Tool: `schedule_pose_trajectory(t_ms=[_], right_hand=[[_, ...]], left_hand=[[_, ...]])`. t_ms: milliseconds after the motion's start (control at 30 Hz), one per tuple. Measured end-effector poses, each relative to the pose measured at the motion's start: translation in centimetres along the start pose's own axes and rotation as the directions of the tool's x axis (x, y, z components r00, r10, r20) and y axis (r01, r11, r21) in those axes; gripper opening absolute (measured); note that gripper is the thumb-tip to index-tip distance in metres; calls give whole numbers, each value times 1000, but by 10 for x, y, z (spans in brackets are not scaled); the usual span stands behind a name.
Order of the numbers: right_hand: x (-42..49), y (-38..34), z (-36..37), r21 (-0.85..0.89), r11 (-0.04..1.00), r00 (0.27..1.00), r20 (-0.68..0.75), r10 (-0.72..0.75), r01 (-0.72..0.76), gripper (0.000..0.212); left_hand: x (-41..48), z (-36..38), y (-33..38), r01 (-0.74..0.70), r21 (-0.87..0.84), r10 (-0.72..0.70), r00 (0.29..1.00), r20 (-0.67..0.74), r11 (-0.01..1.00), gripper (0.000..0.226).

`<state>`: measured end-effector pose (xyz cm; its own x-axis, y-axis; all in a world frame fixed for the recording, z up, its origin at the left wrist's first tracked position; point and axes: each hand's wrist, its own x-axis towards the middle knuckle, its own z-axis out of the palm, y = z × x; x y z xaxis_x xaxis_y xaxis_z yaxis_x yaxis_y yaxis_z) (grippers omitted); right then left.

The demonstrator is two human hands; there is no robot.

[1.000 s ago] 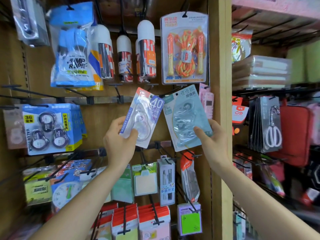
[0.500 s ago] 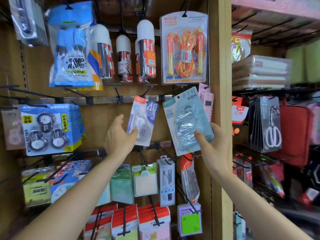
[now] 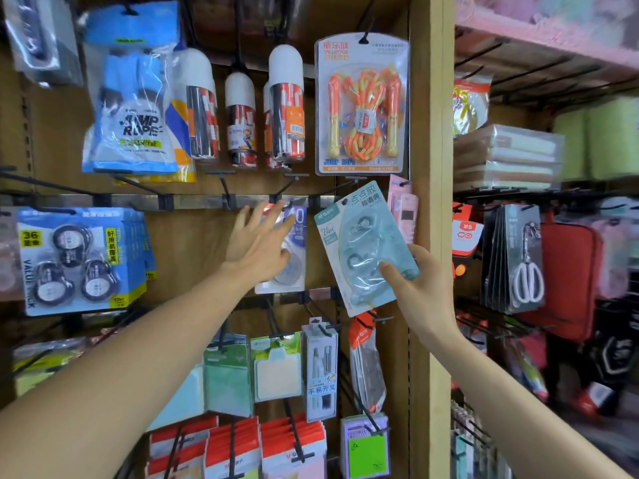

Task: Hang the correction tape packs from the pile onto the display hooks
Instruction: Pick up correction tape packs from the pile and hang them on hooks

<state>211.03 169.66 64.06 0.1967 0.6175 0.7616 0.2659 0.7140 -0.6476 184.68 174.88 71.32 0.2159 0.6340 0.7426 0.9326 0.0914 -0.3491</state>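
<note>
Left hand (image 3: 257, 243), fingers spread flat, presses a white tape pack (image 3: 298, 236) against the board below the hook rail (image 3: 200, 202); right hand (image 3: 420, 292) pinches a tilted teal pack (image 3: 359, 243) by its lower corner. If unhooked, the white tape pack may fall on release

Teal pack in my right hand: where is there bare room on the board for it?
Bare wood lies between the blue box and the white pack under the left hand, below the metal rail. Crowded: around the teal pack, beside the pink pack.
</note>
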Motion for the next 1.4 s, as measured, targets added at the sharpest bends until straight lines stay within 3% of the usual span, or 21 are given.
schedule_pose_trajectory(t_ms=[100,267,400,500,600,667,733,800,900,967,1033,1100,1200,1400], right_hand=[[3,-6,2,-16,1000,1000,24,14,-14,20],[10,-7,12,-116,991,996,62,70,-62,31],[13,1,19,-202,977,995,52,82,-70,33],[8,8,25,-354,935,999,31,38,-24,30],[4,13,31,-456,890,999,25,49,-32,29],[6,11,37,-412,905,990,41,135,-106,30],[8,9,44,-363,922,983,65,171,-137,31],[8,4,51,-423,905,994,83,76,-34,43],[6,-2,61,-517,837,984,93,-152,178,81],[11,-1,68,-649,699,947,112,-302,299,86],[19,1,76,-754,538,909,191,-371,378,76],[28,0,86,-762,490,899,286,-331,423,71],[41,1,101,-759,506,911,368,-184,409,71],[60,5,133,-751,577,924,382,-19,322,76]], left_hand=[[8,9,-8,-37,89,35,999,30,995,70],[32,26,-15,14,96,-35,976,217,995,82],[42,30,-20,91,-98,-51,935,352,991,85],[27,20,-15,96,-259,-13,953,304,961,75],[-7,11,-14,28,-506,99,970,221,862,54],[-37,8,-20,-2,-586,183,951,250,810,48],[-67,2,-28,-6,-586,234,920,314,810,57],[-93,-4,-34,1,-575,246,904,351,818,79],[-126,-6,-41,18,-545,231,894,385,838,93],[-139,-4,-45,26,-511,202,900,386,859,106],[-142,0,-45,53,-510,168,911,378,859,100],[-140,1,-43,85,-539,160,906,392,838,80],[-136,2,-40,114,-578,163,900,404,808,51],[-137,10,-45,179,-658,120,916,383,732,50]])
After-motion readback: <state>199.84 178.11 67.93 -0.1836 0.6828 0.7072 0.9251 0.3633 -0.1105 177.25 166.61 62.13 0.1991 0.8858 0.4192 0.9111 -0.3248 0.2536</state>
